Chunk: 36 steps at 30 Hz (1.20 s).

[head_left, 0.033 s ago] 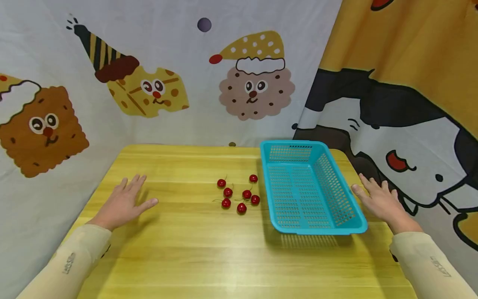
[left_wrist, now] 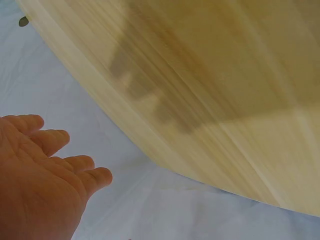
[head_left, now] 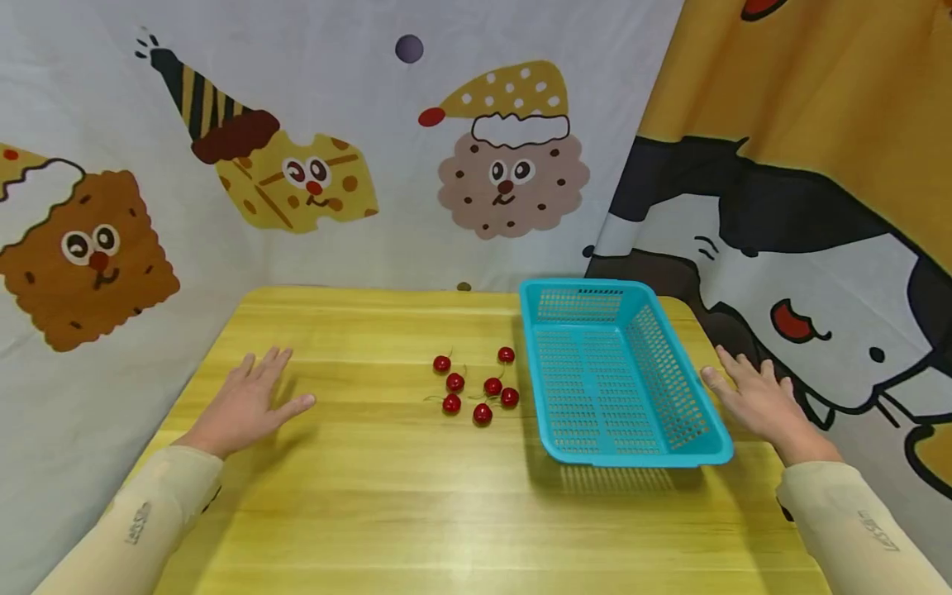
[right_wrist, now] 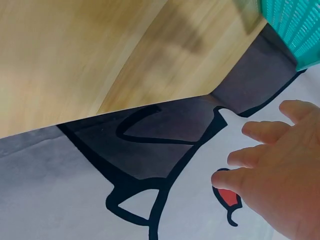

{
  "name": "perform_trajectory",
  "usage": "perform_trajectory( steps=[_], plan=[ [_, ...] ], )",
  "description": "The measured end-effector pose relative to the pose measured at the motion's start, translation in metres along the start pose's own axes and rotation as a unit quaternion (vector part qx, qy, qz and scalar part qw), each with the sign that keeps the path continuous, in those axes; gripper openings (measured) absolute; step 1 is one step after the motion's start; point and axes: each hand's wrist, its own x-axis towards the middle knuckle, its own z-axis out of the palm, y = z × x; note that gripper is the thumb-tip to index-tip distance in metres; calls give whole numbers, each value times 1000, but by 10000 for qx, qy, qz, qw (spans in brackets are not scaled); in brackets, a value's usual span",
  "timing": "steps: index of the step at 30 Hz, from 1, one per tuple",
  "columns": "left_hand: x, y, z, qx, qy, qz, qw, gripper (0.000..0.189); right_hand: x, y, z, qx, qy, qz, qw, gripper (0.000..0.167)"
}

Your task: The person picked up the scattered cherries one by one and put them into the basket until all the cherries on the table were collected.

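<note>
Several red cherries, some with thin stems, lie in a loose group near the middle of the table. Just right of them stands a blue plastic basket with perforated walls and floor, and nothing lies inside it. My left hand is over the table's left side with fingers spread, apart from the cherries and holding nothing. Past the basket's right wall is my right hand, fingers extended and holding nothing. In the right wrist view, a corner of the basket shows above that hand.
The yellow wood-grain table has rounded far corners. Behind it hangs a white cloth printed with cartoon biscuits and cheese. A yellow cloth with a cartoon animal hangs at the right.
</note>
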Motion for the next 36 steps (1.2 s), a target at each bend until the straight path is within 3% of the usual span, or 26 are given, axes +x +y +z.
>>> perform_trajectory(
  steps=[5, 10, 14, 17, 20, 24, 31, 36],
  plan=[
    [1, 0, -2, -52, -37, -91, 9999, 105, -2, -1, 0, 76, 71, -33, 9999, 90],
    [-1, -3, -4, -81, -66, -160, 9998, 105, -11, -16, -1, 351, 290, -385, 9982, 83],
    [-1, -1, -3, -221, -51, -167, 9996, 104, -30, -40, 2, 529, 828, -906, 9910, 75],
    [-1, 8, 1, -291, 30, -88, 9995, 104, -55, -61, 10, 575, 1332, -1448, 9788, 65],
    [-1, 25, 4, -214, 182, 115, 9995, 102, -80, -79, 26, 534, 1584, -2066, 9640, 57],
    [-2, 57, 11, -57, 497, 526, 9974, 92, -98, -91, 52, 355, 1592, -2592, 9520, 51],
    [5, 129, 43, -249, 1003, 1303, 9861, 64, -103, -95, 80, -3, 2267, -2601, 9386, 28],
    [15, 166, 73, 6, 943, 1674, 9814, 53, -99, -102, 88, 46, 2504, -2526, 9346, 26]
  ],
)
